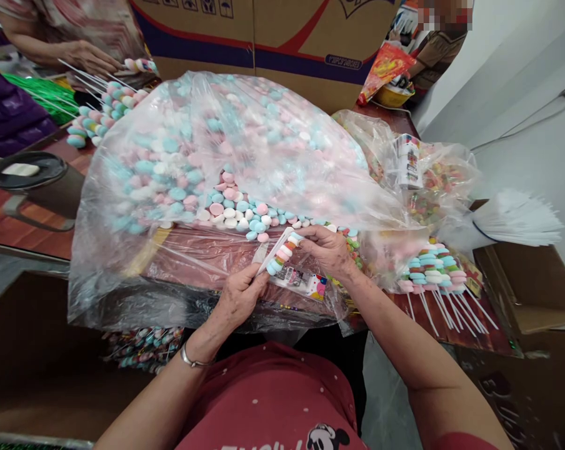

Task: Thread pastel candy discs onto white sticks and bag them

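A skewer of candies (285, 251) in pink, white, blue and orange is held at a slant between my hands. My left hand (241, 295) is closed around its lower end, along with white sticks. The fingers of my right hand (325, 249) pinch the top end, by a blue candy. Beneath them a printed packet (301, 282) lies on the plastic. Just beyond my hands, loose pink, blue and white candies (229, 209) spill from a large clear bag (264, 137).
Finished candy skewers (435, 269) lie at the right, near a bundle of white sticks (517, 219). A lidded mug (39, 187) stands at the left. Behind the bag is a large carton (264, 44). Another person's hand (92, 59) works at upper left. An open box (39, 362) is at lower left.
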A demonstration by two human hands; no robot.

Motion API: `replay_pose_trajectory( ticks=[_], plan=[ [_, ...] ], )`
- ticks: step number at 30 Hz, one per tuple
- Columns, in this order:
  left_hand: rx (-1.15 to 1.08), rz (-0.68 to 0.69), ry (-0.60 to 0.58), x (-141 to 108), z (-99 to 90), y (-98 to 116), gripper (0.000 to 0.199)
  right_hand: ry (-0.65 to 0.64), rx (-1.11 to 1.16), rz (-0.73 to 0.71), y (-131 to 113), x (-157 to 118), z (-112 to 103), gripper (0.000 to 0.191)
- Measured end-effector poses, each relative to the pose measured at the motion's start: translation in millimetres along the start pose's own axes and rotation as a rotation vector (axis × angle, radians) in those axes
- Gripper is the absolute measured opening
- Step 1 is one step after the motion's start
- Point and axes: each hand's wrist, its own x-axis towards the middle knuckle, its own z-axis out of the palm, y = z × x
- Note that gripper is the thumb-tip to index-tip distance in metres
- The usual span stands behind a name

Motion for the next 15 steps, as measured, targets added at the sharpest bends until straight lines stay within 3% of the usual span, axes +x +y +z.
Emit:
replay_pose_trajectory(
  ticks=[7,12,15],
  plan=[
    [0.006,0.025,0.027,-1,2.6,-6,0.031,0.005,-0.173,-0.149,9,-6,9,0.017],
    [0.039,0.045,0.035,0,3.7,-10,0.030,0.012,-0.328,-0.231,9,-13,16,0.025],
    [0.017,0.035,0.046,0,3.4,-12,0.031,-0.032,-0.500,-0.351,6,-13,15,0.029]
  ],
)
